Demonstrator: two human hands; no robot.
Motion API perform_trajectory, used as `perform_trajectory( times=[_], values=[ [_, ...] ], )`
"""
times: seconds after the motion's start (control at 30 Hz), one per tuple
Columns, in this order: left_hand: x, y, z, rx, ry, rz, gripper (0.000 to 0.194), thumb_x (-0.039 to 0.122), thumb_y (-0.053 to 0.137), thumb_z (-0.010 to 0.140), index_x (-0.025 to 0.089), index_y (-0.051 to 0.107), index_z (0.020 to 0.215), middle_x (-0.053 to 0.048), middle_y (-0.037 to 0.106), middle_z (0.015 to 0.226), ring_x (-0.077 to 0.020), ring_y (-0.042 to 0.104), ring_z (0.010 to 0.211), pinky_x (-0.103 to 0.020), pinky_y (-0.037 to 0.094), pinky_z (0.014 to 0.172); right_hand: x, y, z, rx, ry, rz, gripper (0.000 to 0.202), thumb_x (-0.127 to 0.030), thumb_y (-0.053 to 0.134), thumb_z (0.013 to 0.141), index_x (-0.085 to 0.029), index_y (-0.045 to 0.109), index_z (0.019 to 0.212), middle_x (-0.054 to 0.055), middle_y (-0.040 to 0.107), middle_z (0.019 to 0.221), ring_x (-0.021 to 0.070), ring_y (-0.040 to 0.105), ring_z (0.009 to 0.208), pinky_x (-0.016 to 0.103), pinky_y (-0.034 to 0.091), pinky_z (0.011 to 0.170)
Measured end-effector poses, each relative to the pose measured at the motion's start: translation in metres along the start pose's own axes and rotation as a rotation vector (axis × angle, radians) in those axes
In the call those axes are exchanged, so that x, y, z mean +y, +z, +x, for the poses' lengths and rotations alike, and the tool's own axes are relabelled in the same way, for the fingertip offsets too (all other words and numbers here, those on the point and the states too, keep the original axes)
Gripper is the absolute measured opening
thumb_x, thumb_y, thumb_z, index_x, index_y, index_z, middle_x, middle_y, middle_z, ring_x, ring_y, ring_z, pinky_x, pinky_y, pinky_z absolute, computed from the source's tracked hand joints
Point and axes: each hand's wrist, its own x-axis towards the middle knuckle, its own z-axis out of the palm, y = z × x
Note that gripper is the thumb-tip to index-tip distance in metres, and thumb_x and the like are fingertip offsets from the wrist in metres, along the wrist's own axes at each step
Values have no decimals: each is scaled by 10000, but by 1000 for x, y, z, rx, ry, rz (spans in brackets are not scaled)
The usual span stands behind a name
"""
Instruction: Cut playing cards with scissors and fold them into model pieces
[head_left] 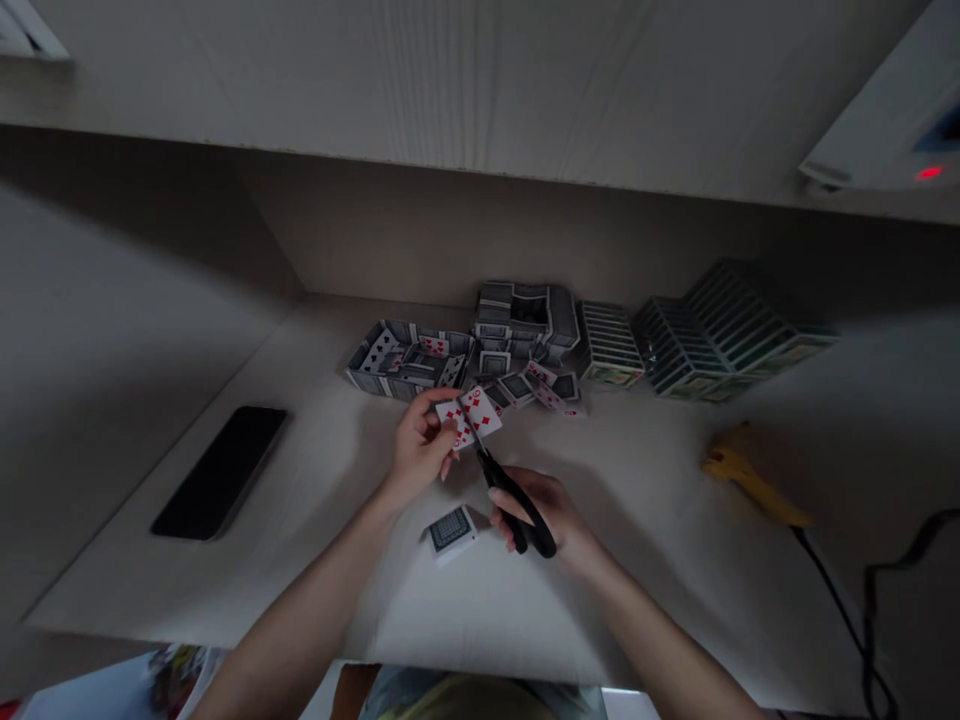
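Two bare forearms (pixel 311 605) are extended forward over a pale desk (pixel 187 590), angled inward. A red-diamond playing card (pixel 486 412) is pinched between the left hand's (pixel 418 442) thumb and fingers, beyond a small card stack (pixel 451 532); black scissors (pixel 496 477) are gripped by the right hand (pixel 546 500), blades slanted across the card.
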Motion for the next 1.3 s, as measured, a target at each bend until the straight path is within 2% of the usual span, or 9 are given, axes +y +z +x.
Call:
perform_trajectory(
  times=[0.2,0.3,0.43,0.6,0.73,0.8,0.93,1.07,1.3],
  values=[
    [-3,-1,2,20,-31,-18,339,208,543,693,222,429,1012,107,484,487,-30,342,248,-139,235,252,1,0,2,-2,-28,12,443,-483,692,575,-154,540,829,-36,545,489,81,449,344,202,355,329],
    [-10,-1,4,57,-70,-71,323,231,539,692,247,353,956,138,445,447,-46,352,237,-135,205,255,1,-1,3,13,-58,19,399,-481,697,575,-168,530,757,-40,524,470,78,441,341,199,335,335],
    [-16,2,4,41,-146,-153,324,245,535,675,247,309,907,139,446,436,-67,385,255,-142,226,275,-5,1,0,40,-66,2,383,-482,696,576,-170,535,729,-46,491,451,83,431,346,211,328,349],
    [-14,7,2,56,-313,-217,315,288,551,668,229,380,926,87,514,491,-84,458,313,-161,272,303,-7,3,0,83,-51,-47,423,-479,691,575,-152,567,814,-57,472,446,90,420,362,228,341,368],
    [-16,7,4,-58,-425,-168,246,421,506,706,181,499,755,48,486,450,-85,441,304,-177,256,279,3,-3,5,112,-104,-51,471,-461,682,608,-151,581,949,-48,488,473,98,431,362,231,331,361],
    [-18,6,5,-101,-401,-108,287,434,468,720,166,504,622,37,455,400,-91,435,295,-185,269,277,5,-5,7,112,-116,-51,457,-457,681,616,-163,582,952,-44,494,477,103,435,356,233,325,353],
    [-16,4,5,-68,-286,17,294,336,459,701,159,463,466,18,457,348,-93,440,297,-187,304,305,1,-4,5,81,-85,-64,399,-469,684,596,-170,582,840,-39,483,466,100,420,345,232,315,344],
    [-13,-1,7,-50,-199,88,260,251,447,674,164,471,430,8,472,323,-91,420,295,-189,284,317,-6,2,0,53,-42,-55,378,-478,693,562,-180,567,758,-40,478,456,86,404,342,224,312,348],
    [-17,-3,8,14,-163,91,184,208,462,633,157,509,463,21,494,353,-92,437,323,-194,291,345,-2,1,1,30,-25,-47,375,-441,709,564,-187,557,793,-26,530,493,91,433,351,224,326,348]
  ],
)
